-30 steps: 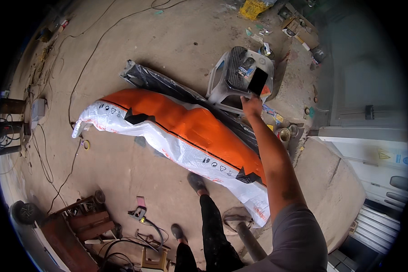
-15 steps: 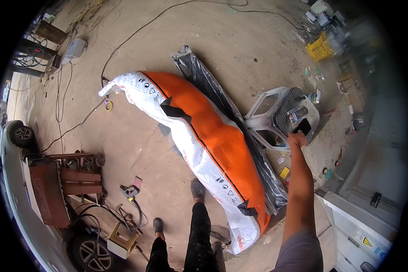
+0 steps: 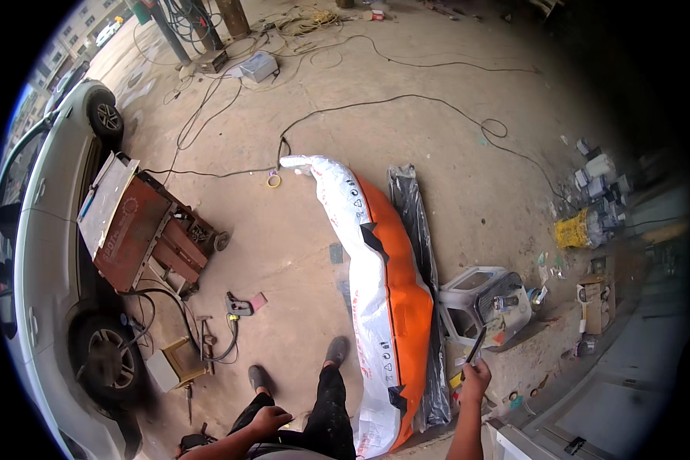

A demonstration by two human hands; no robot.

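My right hand (image 3: 475, 376) is closed around a black phone (image 3: 476, 346), seen almost edge-on and tilted upward. It is just in front of a grey plastic step stool (image 3: 460, 299) with a ridged top; a small can (image 3: 504, 303) lies on the stool. My left hand (image 3: 271, 418) is in front of my body over my legs, its fingers loosely curled with nothing seen in them. Between my feet and the stool lies a long orange-and-white wrapped bundle (image 3: 410, 307), with a long package in black plastic (image 3: 418, 222) along its far side.
A red tool cart (image 3: 142, 230) and a light-coloured car (image 3: 50, 253) stand at the left. Near my feet lie a hose-fed hand tool (image 3: 239, 305) and an open carton (image 3: 178, 362). Cables (image 3: 360, 103) run across the floor. A yellow container (image 3: 573, 231) and clutter sit at the right.
My right hand has drawn back from the stool top with the phone, lifting it off. My left hand has come into view. The view has swung toward the left and farther out.
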